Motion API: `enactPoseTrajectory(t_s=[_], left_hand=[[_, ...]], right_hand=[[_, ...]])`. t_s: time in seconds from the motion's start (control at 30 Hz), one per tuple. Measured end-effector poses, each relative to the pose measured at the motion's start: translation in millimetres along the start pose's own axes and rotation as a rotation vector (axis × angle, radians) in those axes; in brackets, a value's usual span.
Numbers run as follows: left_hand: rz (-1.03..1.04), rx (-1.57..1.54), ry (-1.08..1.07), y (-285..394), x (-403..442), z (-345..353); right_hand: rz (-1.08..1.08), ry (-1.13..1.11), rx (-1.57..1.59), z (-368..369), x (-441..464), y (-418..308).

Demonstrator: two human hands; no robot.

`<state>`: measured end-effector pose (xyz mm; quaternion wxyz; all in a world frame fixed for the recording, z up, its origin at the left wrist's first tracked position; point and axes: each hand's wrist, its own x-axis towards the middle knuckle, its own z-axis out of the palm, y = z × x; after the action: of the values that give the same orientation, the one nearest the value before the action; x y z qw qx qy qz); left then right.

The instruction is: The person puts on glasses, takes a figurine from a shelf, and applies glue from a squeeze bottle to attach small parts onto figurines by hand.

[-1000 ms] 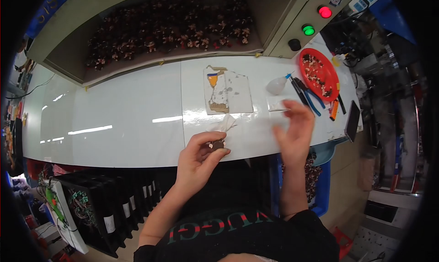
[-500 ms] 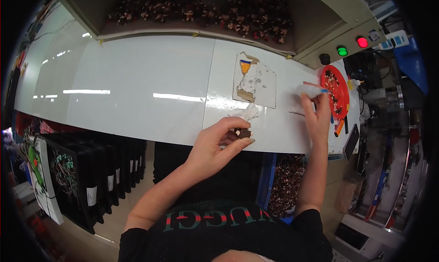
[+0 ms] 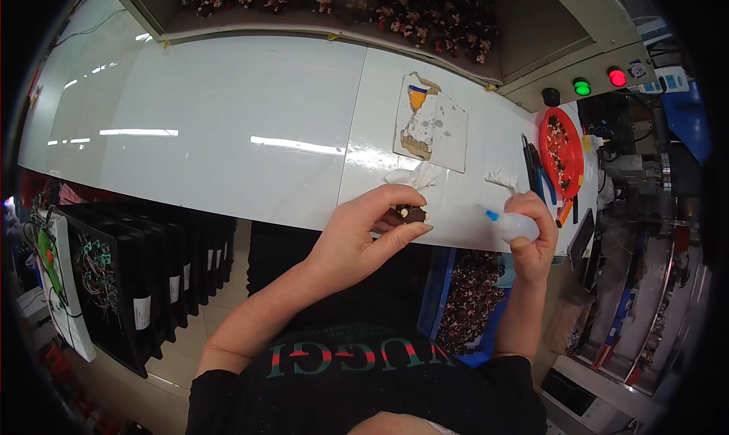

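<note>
My left hand (image 3: 370, 226) pinches a small dark brown figurine (image 3: 414, 214) with pale bits between thumb and fingers, just above the front edge of the white table (image 3: 250, 177). My fingers cover part of the piece. To its right, my right hand (image 3: 536, 241) is wrapped round a translucent squeeze bottle (image 3: 516, 226). The bottle's blue tip (image 3: 492, 215) points left toward the figurine, with a gap between them. A crumpled white tissue (image 3: 411, 177) lies just beyond my left hand, and another white scrap (image 3: 502, 179) is beyond the bottle.
A stained cardboard sheet (image 3: 431, 124) lies on the table. At the right are a red tray (image 3: 560, 152) of small parts, dark-handled tools (image 3: 538, 173) and an orange marker (image 3: 564, 213). Many figurines fill the machine opening (image 3: 342, 10) at the back. A blue bin (image 3: 438, 294) stands below the edge.
My right hand has drawn back toward me with the bottle, now turned so its blue tip faces left. My left hand still holds the figurine. The whole view has shifted slightly.
</note>
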<state>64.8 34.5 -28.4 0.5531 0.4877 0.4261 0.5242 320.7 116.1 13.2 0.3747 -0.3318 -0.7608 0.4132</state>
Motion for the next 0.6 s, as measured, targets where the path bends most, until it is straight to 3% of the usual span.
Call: enactPoseTrajectory(t_s=[0.6], left_hand=[[-0.012,0.048,-0.041,2.2,-0.1,-1.6]], right_hand=[[0.047,-0.216,-0.243,10.4,23.5,-7.8]])
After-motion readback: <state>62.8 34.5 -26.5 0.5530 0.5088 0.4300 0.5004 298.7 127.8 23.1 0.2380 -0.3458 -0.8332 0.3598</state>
